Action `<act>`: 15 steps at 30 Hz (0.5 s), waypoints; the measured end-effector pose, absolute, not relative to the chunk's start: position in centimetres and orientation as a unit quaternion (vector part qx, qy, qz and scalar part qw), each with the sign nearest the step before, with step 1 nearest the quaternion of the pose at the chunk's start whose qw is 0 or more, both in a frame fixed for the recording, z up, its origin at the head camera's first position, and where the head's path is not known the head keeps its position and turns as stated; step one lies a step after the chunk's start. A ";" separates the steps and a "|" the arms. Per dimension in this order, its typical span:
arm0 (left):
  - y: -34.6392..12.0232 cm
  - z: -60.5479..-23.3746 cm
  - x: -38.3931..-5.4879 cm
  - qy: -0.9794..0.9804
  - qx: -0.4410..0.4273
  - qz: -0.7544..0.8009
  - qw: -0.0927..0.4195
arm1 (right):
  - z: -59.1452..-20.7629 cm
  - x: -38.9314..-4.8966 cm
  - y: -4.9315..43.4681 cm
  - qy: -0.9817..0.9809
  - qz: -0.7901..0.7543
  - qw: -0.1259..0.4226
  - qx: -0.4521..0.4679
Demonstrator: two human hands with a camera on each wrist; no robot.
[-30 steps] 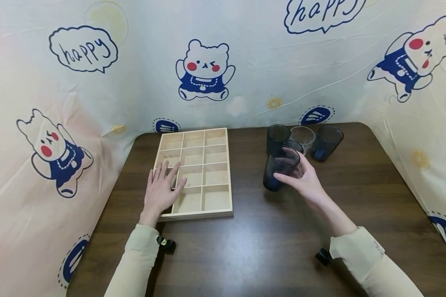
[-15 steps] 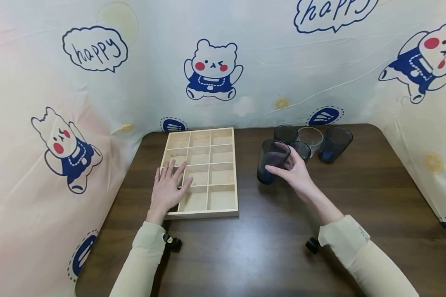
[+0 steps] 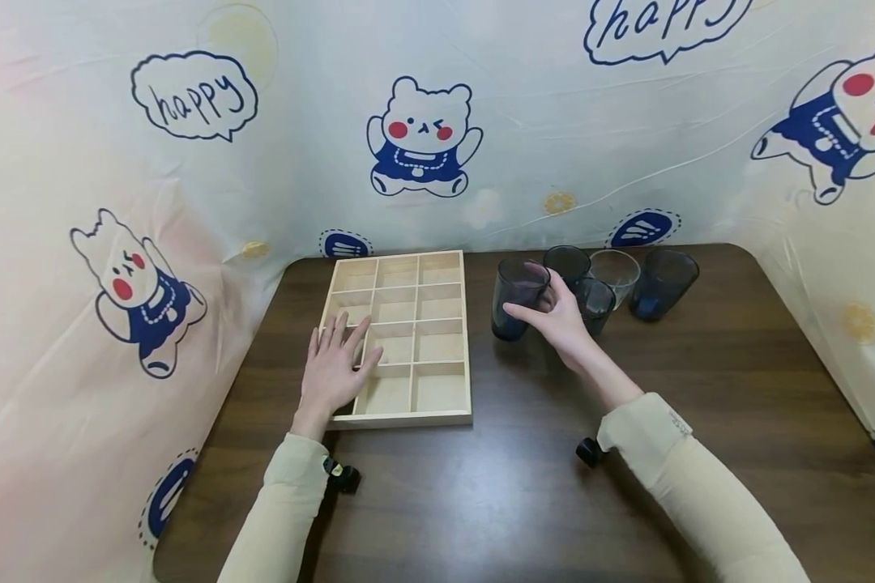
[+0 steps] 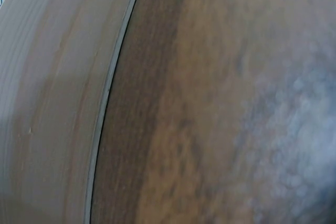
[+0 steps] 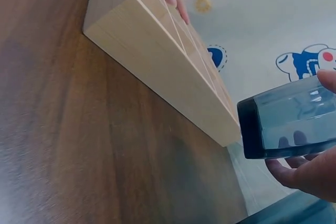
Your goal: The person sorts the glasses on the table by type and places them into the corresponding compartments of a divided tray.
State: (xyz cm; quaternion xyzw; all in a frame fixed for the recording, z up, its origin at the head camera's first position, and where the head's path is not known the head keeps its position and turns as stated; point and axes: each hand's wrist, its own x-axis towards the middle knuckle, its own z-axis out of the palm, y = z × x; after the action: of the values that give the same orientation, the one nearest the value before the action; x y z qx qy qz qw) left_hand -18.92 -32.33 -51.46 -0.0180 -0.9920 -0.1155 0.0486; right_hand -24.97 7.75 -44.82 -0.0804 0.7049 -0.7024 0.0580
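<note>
In the head view my right hand [image 3: 557, 320] grips a dark blue-tinted drinking glass [image 3: 512, 316], thumb on the near side. The glass stands nearly upright just right of the wooden compartment tray [image 3: 408, 420]. In the right wrist view the thick base of this glass [image 5: 251, 129] shows clear of the tabletop, with fingertips [image 5: 283, 171] curled round its side. My left hand [image 3: 334, 368] rests on the left side of the tray, fingers spread and relaxed, covering some compartments. Only the tray's wall [image 4: 63, 103] and tabletop appear in the left wrist view.
Behind and right of my right hand are a dark glass [image 3: 569, 257], a shorter dark one [image 3: 596, 301], a clear glass [image 3: 620, 271] and another dark glass [image 3: 662, 283]. A printed cloth [image 3: 518, 121] hangs behind the brown table [image 3: 481, 494].
My right hand has carried the dark glass leftward and toward the back, away from the other glasses and nearer the tray. The left hand stays on the tray. The head view has shifted slightly.
</note>
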 end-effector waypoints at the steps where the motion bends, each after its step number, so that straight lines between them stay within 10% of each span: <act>1: -32.4 -51.4 -18.9 -0.992 -0.018 -0.115 0.048 | -44.8 -25.2 7.5 0.704 -0.703 0.059 -0.079; 15: -32.3 -51.6 -18.9 -0.992 -0.016 -0.119 0.049 | -44.4 -29.0 4.1 0.697 -0.711 0.054 -0.078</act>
State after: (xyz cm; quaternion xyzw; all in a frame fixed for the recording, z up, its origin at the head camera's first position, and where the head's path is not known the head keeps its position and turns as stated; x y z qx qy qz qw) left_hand -18.90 -32.33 -51.55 -0.0158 -0.9915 -0.1194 0.0491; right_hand -28.99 4.14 -44.40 -0.0777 0.6972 -0.7106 0.0537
